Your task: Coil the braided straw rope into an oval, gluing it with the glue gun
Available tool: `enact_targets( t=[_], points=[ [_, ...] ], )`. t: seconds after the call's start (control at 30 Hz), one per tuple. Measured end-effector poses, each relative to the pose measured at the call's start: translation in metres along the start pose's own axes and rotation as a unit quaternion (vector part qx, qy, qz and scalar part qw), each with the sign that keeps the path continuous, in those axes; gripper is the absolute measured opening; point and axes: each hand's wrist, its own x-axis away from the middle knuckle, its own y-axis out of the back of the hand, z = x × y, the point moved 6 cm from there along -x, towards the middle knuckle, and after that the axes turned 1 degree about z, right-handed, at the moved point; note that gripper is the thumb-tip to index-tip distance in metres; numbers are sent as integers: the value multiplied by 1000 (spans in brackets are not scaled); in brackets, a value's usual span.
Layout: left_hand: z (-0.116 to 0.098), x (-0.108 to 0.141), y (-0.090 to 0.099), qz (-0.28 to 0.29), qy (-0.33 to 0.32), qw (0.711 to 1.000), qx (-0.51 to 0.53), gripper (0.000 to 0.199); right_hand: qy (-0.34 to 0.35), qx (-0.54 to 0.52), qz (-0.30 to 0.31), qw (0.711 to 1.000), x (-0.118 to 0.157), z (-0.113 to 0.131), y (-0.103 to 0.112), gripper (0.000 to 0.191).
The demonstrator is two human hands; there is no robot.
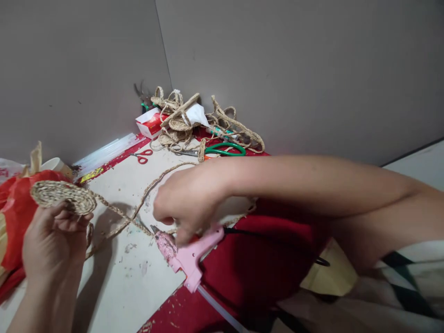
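Observation:
On the left, my left hand grips a flat oval coil of braided straw cord between thumb and fingers, raised above the board. A length of braided cord trails from the coil across the board, looping and crossing itself. My right hand reaches in from the right, fingers curled down at a pink hot glue gun. The thumb meets the gun near its trigger; the other fingertips are partly hidden. The gun's nozzle points toward the coil, and a clear glue stick protrudes from its back.
A whitish board lies on a red cloth. Toward the back are red-handled scissors, green-handled scissors, a red-and-white box, a heap of braided cord and clear glue sticks. Grey panels stand behind.

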Motion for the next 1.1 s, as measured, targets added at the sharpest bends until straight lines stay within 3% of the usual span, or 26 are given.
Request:
enact_targets(
  t=[0.13, 0.2, 0.27, 0.4, 0.5, 0.57, 0.67, 0.77, 0.83, 0.97, 1.1],
  points=[
    [18, -8, 6, -20, 76, 996, 43, 6, -7, 45, 29, 999, 18, 17, -25, 29],
    [23, -10, 8, -18, 87, 995, 46, 20, -24, 57, 7, 998, 22, 22, -38, 20],
    [27, -12, 10, -18, 91, 995, 44, 31, -30, 48, -5, 998, 24, 26, -48, 25],
    [34, -14, 13, -16, 101, 994, 39, 35, -45, 24, -63, 997, 36, 27, -50, 27],
    [34, -13, 13, -17, 101, 994, 43, 36, -64, -69, -139, 986, 51, 18, -41, 27],
    [33, -12, 13, -21, 97, 994, 47, 36, -62, -198, -234, 950, 62, 8, -32, 29],
    [31, -11, 13, -24, 88, 994, 52, 37, -65, -402, -358, 840, 71, -14, -25, 23],
    [30, -11, 14, -21, 78, 995, 56, 36, -58, -585, -395, 706, 69, -33, -26, 24],
    [29, -11, 14, -21, 71, 995, 61, 34, -51, -652, -397, 644, 66, -41, -23, 27],
    [25, -8, 13, -16, 57, 995, 78, 22, -53, -647, -440, 620, 66, -50, -8, 27],
    [20, 6, -2, 28, 62, 993, 93, 12, -75, -636, -409, 650, 47, -43, -11, 21]
  ],
)
